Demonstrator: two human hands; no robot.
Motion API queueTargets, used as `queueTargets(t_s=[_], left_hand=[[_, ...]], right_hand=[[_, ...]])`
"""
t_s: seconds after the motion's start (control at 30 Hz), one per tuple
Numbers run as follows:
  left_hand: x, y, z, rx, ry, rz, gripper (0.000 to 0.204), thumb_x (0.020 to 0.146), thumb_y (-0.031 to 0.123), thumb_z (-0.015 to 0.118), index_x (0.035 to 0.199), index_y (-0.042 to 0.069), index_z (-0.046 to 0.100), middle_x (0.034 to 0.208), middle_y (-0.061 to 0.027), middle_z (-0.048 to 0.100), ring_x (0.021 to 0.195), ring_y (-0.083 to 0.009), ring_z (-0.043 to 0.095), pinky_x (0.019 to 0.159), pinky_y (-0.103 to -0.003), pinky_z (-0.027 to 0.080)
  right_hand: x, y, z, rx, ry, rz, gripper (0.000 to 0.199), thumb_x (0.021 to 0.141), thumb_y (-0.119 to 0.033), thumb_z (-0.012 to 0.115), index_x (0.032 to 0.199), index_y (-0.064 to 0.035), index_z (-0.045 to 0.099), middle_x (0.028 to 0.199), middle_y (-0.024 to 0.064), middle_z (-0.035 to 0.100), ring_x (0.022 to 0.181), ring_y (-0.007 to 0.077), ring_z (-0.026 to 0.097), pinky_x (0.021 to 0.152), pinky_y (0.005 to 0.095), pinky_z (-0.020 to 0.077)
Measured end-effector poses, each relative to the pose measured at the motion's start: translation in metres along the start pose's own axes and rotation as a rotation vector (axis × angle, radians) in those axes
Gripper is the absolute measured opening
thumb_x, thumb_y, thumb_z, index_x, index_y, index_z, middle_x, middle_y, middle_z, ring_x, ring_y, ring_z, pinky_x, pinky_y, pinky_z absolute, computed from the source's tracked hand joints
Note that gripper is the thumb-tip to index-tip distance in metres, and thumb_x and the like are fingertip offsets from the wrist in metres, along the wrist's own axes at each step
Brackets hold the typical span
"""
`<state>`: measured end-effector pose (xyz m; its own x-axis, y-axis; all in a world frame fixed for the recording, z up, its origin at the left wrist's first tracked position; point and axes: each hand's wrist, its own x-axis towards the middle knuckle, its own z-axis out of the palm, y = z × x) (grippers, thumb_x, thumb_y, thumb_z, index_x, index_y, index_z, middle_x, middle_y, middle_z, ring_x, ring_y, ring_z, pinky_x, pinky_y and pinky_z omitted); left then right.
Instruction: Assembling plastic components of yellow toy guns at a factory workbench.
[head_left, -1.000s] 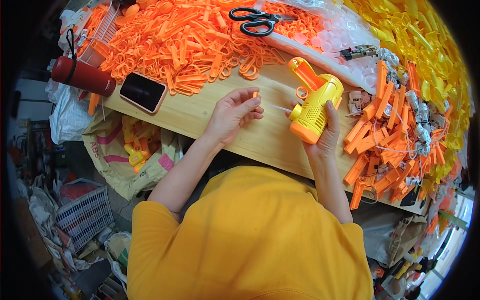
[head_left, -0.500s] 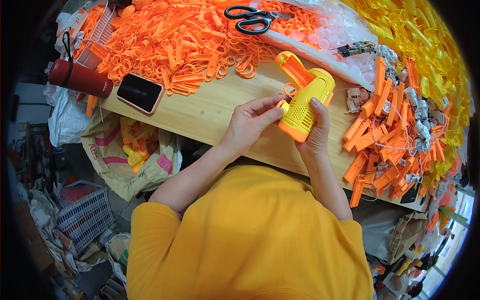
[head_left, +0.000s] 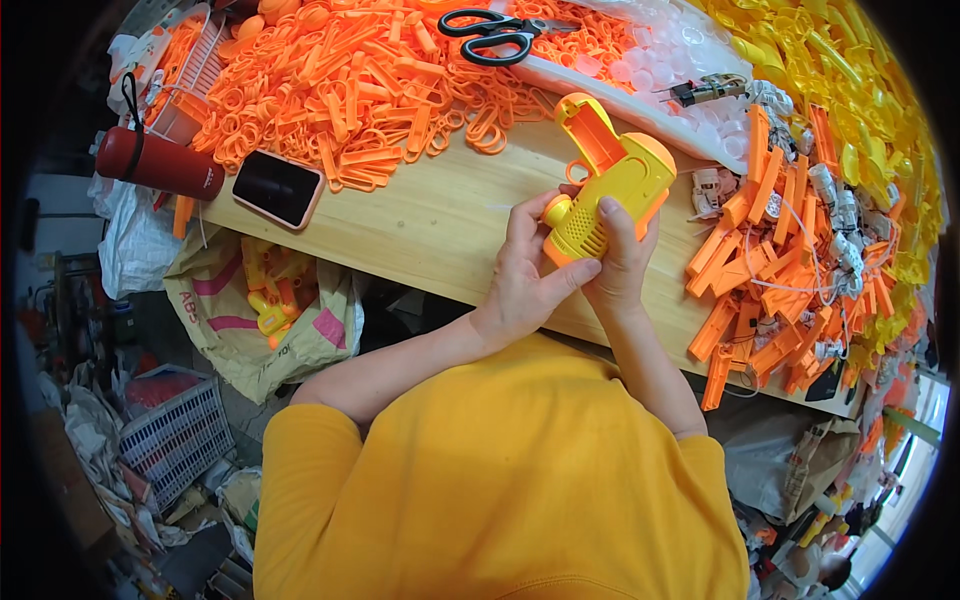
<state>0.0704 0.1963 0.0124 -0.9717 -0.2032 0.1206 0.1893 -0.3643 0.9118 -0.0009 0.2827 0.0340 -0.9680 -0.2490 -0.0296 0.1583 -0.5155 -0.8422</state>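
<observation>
Over the near part of the wooden table [head_left: 430,215] I hold a yellow and orange plastic toy gun [head_left: 630,185]. An orange hollow in its handle faces up, an orange ring sits beside the handle, and a patch of small holes shows on its body. My right hand [head_left: 618,262] is closed round the near right side, thumb on top. My left hand [head_left: 527,275] is closed on the near left end, by a round yellow knob [head_left: 557,210], its thumb reaching across to the right hand. The fingers beneath the toy are hidden.
Orange clips and rings [head_left: 350,90] lie heaped at the back left, with scissors [head_left: 492,38] on them. A phone [head_left: 279,188] and red bottle [head_left: 160,163] lie left. Orange parts with wires [head_left: 770,260] and yellow parts [head_left: 850,110] fill the right. A sack [head_left: 235,350] holds similar toys.
My left hand has moved from pinching the round knob to wrapping the near end of the toy, thumb now along its lower edge. The toy has turned slightly.
</observation>
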Motion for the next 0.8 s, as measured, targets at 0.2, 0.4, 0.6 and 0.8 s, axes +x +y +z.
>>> queueTargets(t_s=[0.2,0.4,0.6,0.8], left_hand=[[0.008,-0.007,0.005,0.058,0.003,0.073,0.061,0.089,0.001,0.061,0.137,0.0,0.023,0.134,-0.0138,0.037,0.126,-0.0211,0.04,0.107,-0.034,0.034],[0.015,-0.011,0.004,0.097,-0.015,0.104,0.061,0.09,0.007,0.062,0.138,0.0,0.025,0.134,-0.0119,0.04,0.124,-0.0192,0.042,0.105,-0.032,0.036],[0.045,0.017,-0.057,0.608,0.073,0.165,0.025,0.092,0.013,0.062,0.115,0.002,0.061,0.11,-0.0068,0.059,0.094,-0.0142,0.059,0.08,-0.028,0.049],[0.084,0.03,-0.132,1.423,0.282,0.272,0.022,0.085,0.017,0.067,0.105,0.007,0.068,0.089,-0.0111,0.059,0.073,-0.0269,0.062,0.066,-0.036,0.05]], right_hand=[[0.007,-0.001,0.002,0.041,0.031,-0.084,0.047,0.083,-0.01,0.061,0.124,-0.0011,0.04,0.101,0.0155,0.06,0.086,0.0254,0.066,0.074,0.0366,0.0563],[0.011,0.001,-0.003,-0.008,0.069,-0.112,0.048,0.083,-0.014,0.063,0.123,-0.0023,0.041,0.1,0.0144,0.06,0.087,0.0247,0.065,0.073,0.036,0.056],[0.017,-0.007,-0.023,-0.093,0.03,0.0,0.052,0.084,-0.03,0.061,0.123,0.0014,0.046,0.104,0.0162,0.062,0.087,0.0248,0.065,0.072,0.0364,0.0561],[0.006,-0.014,-0.031,-0.123,-0.086,0.279,0.055,0.08,-0.025,0.063,0.125,0.0001,0.045,0.102,0.0145,0.061,0.085,0.0233,0.064,0.071,0.038,0.0567]])
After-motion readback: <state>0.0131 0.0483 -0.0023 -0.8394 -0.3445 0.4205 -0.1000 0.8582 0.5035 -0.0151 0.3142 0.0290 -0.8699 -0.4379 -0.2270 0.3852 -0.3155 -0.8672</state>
